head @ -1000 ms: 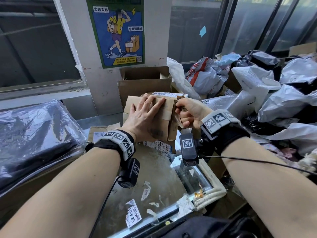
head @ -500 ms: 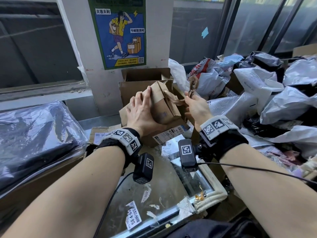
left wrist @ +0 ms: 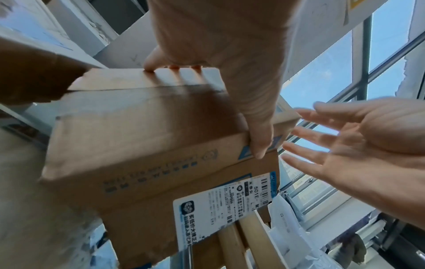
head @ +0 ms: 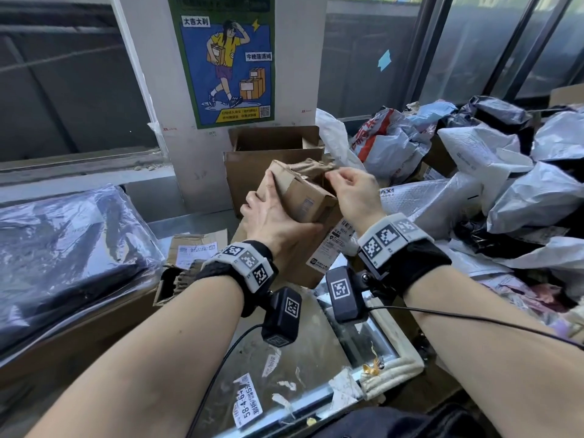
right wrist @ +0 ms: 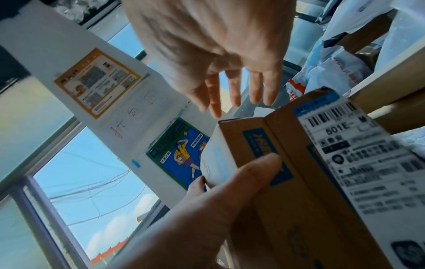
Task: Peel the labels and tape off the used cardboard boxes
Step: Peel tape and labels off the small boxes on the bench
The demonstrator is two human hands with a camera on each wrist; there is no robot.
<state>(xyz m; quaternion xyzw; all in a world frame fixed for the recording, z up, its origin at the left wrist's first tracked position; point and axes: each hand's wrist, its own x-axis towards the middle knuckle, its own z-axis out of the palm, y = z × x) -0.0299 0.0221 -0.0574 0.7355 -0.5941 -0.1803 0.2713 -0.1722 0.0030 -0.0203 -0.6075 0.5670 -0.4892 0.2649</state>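
Note:
My left hand (head: 271, 213) grips a small brown cardboard box (head: 300, 197), fingers over its far edge and thumb (right wrist: 253, 172) on the near side. The box is tilted, with crumpled brown tape (head: 311, 167) bunched at its top. A white shipping label (left wrist: 220, 209) marked 501E sits on the cardboard face below my thumb. Beside the box's top right corner, my right hand (head: 350, 188) is empty, its fingers (left wrist: 306, 145) straight and spread. The same box (left wrist: 142, 138) fills the left wrist view.
An open brown carton (head: 271, 153) stands behind the box against a pillar with a blue poster (head: 224, 58). Grey and white mailer bags (head: 505, 184) pile up on the right. A plastic-wrapped dark bundle (head: 63, 248) lies left. Label scraps (head: 249, 403) litter the glass top.
My right hand pulled a brown tape strip up off the box, then let go and came back down to the box's corner. My left hand turned the box more upright.

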